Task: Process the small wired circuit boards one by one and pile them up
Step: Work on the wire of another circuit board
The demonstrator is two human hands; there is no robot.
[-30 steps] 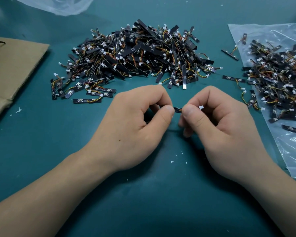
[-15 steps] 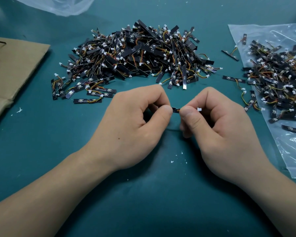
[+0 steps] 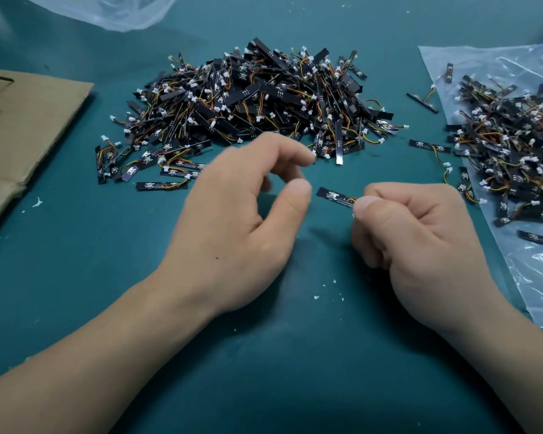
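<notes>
My right hand [image 3: 420,239] pinches one small black circuit board [image 3: 334,196] by its wired end between thumb and curled fingers; the board's free end points left. My left hand [image 3: 242,220] hovers just left of it, loosely curled, thumb and forefinger apart, holding nothing and slightly blurred. A large heap of black boards [image 3: 257,101] with orange and yellow wires and white plugs lies behind both hands. A second heap of boards [image 3: 511,145] lies at the right on a clear plastic bag [image 3: 539,277].
Brown cardboard [image 3: 29,120] lies at the left edge. Another clear plastic bag [image 3: 113,10] sits at the top left. Loose boards [image 3: 162,185] lie at the big heap's front left, and one [image 3: 422,102] between the heaps. White crumbs dot the green mat [image 3: 264,355].
My left hand has let go of the board and opened, drawing a little to the left. The board now sticks out of my right hand alone.
</notes>
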